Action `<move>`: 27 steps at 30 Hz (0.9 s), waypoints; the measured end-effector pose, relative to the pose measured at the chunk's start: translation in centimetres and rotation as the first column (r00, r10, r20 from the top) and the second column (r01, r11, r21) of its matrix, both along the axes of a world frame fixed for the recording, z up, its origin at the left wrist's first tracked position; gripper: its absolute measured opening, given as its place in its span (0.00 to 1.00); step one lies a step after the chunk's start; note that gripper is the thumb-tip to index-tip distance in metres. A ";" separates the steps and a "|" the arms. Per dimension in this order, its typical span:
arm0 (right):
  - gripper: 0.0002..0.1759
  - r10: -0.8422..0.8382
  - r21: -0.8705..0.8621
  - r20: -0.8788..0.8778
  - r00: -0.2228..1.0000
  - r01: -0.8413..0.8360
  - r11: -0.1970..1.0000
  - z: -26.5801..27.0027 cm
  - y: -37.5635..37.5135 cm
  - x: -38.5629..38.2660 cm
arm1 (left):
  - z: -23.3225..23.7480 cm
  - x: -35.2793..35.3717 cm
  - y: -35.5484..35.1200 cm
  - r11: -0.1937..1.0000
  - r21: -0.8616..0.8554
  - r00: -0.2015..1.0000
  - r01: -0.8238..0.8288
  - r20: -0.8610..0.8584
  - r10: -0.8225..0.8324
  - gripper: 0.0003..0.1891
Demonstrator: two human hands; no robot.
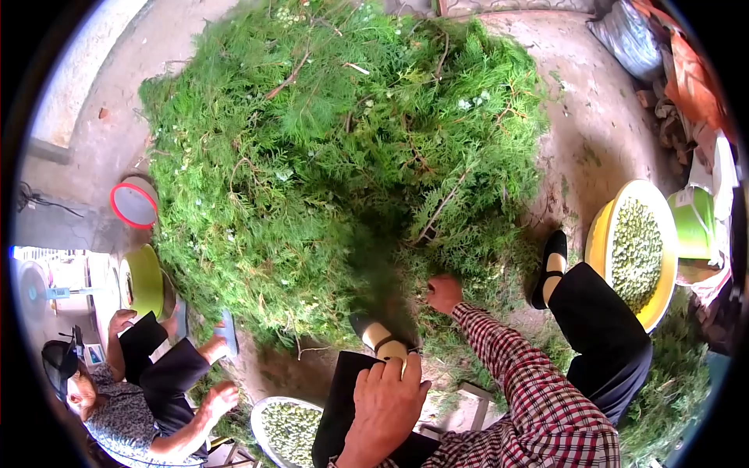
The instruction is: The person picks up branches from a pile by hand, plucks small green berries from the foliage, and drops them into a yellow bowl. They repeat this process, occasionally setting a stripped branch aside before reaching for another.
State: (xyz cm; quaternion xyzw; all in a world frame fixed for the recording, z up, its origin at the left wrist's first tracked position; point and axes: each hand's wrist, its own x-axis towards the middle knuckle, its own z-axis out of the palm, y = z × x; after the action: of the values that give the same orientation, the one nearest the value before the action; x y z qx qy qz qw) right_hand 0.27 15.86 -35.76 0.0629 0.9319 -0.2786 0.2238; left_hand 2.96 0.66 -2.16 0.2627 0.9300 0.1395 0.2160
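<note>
My left hand [382, 405] is above my left knee with its fingers curled together. What lies inside its grip, if anything, is hidden. My right hand [445, 294] reaches forward, closed, to the near edge of a large heap of green conifer branches [265, 171]; its grip contents cannot be made out. A dark, motion-blurred green sprig [380, 261] shows between the heap and my left foot. To my right stands a yellow basin [599, 238] full of small green cones or seeds. Another basin [257, 425] of similar green pieces sits at the lower left.
A co-worker [133, 405] sits at the left beside a green bucket [148, 285]. Nearby is a red-rimmed container [134, 204]. A light green bucket [693, 222] and bags [628, 39] line the right side. Loose greenery [671, 398] lies by my right leg.
</note>
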 end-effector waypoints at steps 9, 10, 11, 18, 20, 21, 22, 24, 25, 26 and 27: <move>0.11 0.228 0.080 0.029 0.973 -0.230 0.970 -3.2 -4.9 -0.5 | -0.2 -0.1 0.0 1.000 -0.021 1.000 0.004 -0.001 -0.004 0.15; 0.12 0.277 0.063 -0.036 0.960 -0.274 0.960 -2.9 -4.7 -0.3 | -0.2 -0.1 0.0 1.000 -0.021 1.000 0.009 -0.005 -0.009 0.15; 0.10 0.219 -0.020 0.019 0.976 -0.218 0.976 -2.7 -4.6 -0.4 | -0.2 -0.1 0.0 1.000 -0.018 1.000 0.014 -0.010 -0.014 0.15; 0.04 -0.057 -0.637 0.767 0.639 0.769 0.047 4.2 -0.6 0.1 | 0.7 0.1 0.5 0.999 0.036 0.999 0.003 -0.051 -0.002 0.15; 0.03 -0.021 -0.463 0.876 0.481 0.829 -0.314 9.1 0.2 1.2 | 0.6 0.4 0.7 0.998 0.067 0.994 0.019 -0.105 -0.012 0.15; 0.02 0.014 -0.483 0.854 0.520 0.804 -0.347 9.8 0.7 1.8 | 0.7 0.5 0.8 0.996 0.082 0.991 0.030 -0.134 -0.019 0.15; 0.02 0.046 -0.503 0.828 0.559 0.776 -0.380 10.4 1.2 2.6 | 1.2 0.4 0.9 0.996 0.081 0.991 0.032 -0.136 -0.021 0.15; 0.02 0.021 -0.532 0.796 0.604 0.717 -0.451 12.3 2.3 3.7 | 1.5 0.5 1.1 0.996 0.076 0.986 0.051 -0.163 -0.038 0.14; 0.02 -0.027 -0.543 0.790 0.613 0.677 -0.497 13.7 3.4 4.1 | 1.5 0.5 1.2 0.995 0.076 0.983 0.060 -0.176 -0.045 0.14; 0.02 -0.074 -0.553 0.783 0.618 0.635 -0.539 15.2 5.1 4.4 | 1.5 0.6 1.3 0.992 0.109 0.982 0.059 -0.186 -0.038 0.12; 0.03 -0.120 -0.561 0.776 0.619 0.590 -0.580 16.4 7.0 4.9 | 1.6 0.7 1.3 0.988 0.136 0.977 0.069 -0.207 -0.040 0.12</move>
State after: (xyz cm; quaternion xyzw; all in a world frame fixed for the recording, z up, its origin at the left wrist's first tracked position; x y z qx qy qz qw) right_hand 5.14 22.86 -19.34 0.2743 0.1249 -0.9380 0.1712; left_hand 3.66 2.00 -0.52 0.3156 0.9274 0.1717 0.1040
